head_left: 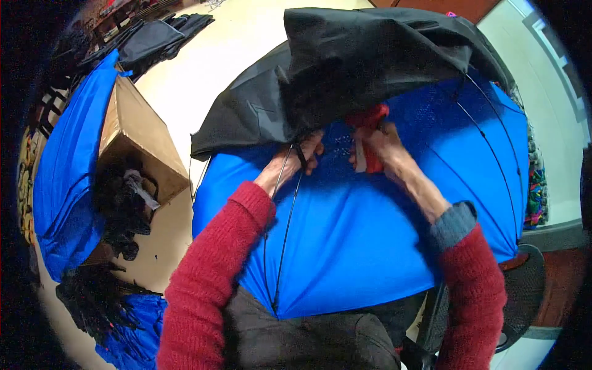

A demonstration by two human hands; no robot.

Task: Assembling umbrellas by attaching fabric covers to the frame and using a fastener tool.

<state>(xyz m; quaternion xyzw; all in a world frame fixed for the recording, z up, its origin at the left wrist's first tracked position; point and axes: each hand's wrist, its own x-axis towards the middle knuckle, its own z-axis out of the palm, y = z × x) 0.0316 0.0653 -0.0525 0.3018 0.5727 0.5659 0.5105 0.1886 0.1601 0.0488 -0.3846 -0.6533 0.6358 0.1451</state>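
A large umbrella canopy lies across my lap, blue lining (357,234) toward me and black outer fabric (357,68) folded back over its far half. Thin metal ribs (285,228) run over the blue cloth. My left hand (302,157) pinches a rib end and the fabric at the fold's edge. My right hand (377,148) grips a red tool (370,120) against the blue cloth just under the black fold. Both sleeves are red knit.
An open cardboard box (139,132) with black parts stands on the pale floor at left. More blue fabric (68,179) drapes beside it, with black pieces (92,296) below. Folded black fabric (154,37) lies at the far left. A black chair (524,290) is at right.
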